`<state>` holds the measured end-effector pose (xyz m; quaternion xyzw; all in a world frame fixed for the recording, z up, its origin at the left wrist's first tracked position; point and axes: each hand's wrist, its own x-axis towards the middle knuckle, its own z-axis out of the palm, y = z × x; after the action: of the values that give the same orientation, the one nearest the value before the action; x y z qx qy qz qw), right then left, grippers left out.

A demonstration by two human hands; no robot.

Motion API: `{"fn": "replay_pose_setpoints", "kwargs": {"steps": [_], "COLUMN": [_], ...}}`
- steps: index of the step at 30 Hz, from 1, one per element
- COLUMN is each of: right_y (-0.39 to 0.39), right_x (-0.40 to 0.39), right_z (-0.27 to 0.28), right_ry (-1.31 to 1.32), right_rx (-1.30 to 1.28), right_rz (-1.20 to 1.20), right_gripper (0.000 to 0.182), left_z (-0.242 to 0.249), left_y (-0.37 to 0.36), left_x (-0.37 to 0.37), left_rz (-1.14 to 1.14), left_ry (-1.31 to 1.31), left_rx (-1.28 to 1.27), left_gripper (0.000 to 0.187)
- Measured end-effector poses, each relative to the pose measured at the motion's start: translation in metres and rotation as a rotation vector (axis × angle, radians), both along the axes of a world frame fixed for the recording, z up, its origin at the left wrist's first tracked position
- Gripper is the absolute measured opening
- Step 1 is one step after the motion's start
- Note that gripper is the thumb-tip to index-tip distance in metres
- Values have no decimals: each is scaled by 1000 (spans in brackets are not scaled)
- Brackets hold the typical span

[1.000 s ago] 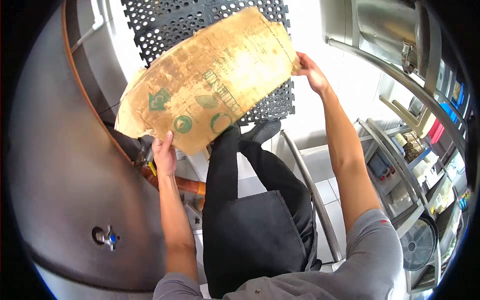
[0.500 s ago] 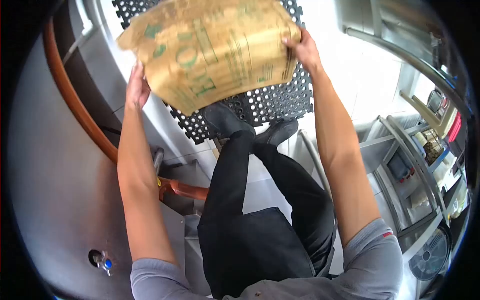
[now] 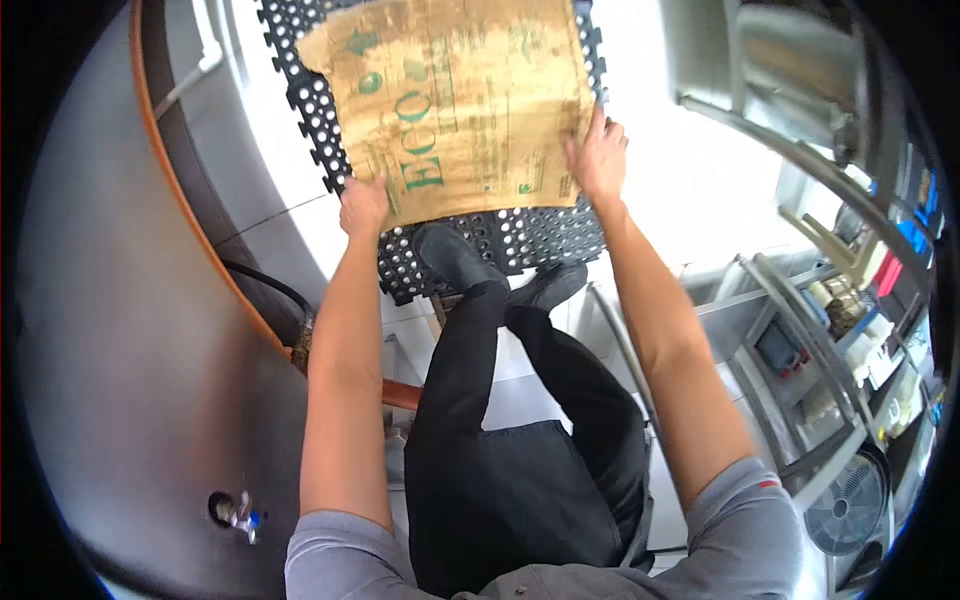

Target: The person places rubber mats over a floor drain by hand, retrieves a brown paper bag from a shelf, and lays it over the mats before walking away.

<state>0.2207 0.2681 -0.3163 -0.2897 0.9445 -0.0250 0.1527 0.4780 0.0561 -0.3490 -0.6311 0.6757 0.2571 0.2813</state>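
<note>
A large brown paper sheet or flattened bag (image 3: 480, 110) with green "ECO" print lies spread before me, over a black perforated mat (image 3: 560, 232). My left hand (image 3: 363, 205) pinches its near left corner. At the right edge, my right hand (image 3: 600, 160) has its fingers on the paper, some of them blurred; whether they grip it is hard to tell. The far left corner of the paper looks torn or folded. Below its near edge are my black shoes (image 3: 450, 255) on the mat.
A big metal vessel (image 3: 120, 350) with a valve (image 3: 238, 515) fills the left side, with an orange-brown rim. On the right are metal rails, shelves with assorted items (image 3: 850, 310) and a fan (image 3: 846, 505). White floor tiles (image 3: 700, 200) surround the mat.
The brown paper has flattened out against the mat from a bent, raised shape. My left hand has moved right and closer to me; my right hand has moved slightly closer to me.
</note>
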Motion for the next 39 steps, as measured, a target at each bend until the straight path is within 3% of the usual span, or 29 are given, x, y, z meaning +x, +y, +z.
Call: {"fn": "replay_pose_setpoints", "kwargs": {"steps": [3,7,12,16,18,20,23,26,30,35,37,39], "right_y": [23,87,138,147,152,143,120,88,52,36,30,28], "right_x": [14,25,35,36,32,25,-15,-55,-96,-108,-108,-102], "right_z": [79,147,214,255,260,282,318,350,387,411,429,445], "right_ry": [-226,-370,-558,-704,-787,-869,-756,-820,-776,-646,-601,-629], "right_rx": [25,140,330,344,395,462,334,290,218,101,39,41], "right_rz": [-20,-151,-224,-271,-116,-116,-120,-115,-120,-147,-323,-324], "right_gripper": [60,49,45,46,44,41,40,38,37,37,37,37], "left_z": [45,127,217,275,308,370,428,491,539,554,553,557], "left_y": [35,77,104,84,59,28,-11,-40,-69,-99,-109,-115], "left_x": [8,20,21,2,-13,-30,-58,-79,-100,-107,-111,-106], "left_rz": [-22,163,290,351,394,327,313,418,355,180,147,149], "left_ry": [-15,80,112,256,322,375,530,587,637,681,734,774], "left_rx": [10,263,294,350,377,303,229,199,176,203,244,230], "left_gripper": [58,54,49,43,41,39,34,32,29,30,31,30]}}
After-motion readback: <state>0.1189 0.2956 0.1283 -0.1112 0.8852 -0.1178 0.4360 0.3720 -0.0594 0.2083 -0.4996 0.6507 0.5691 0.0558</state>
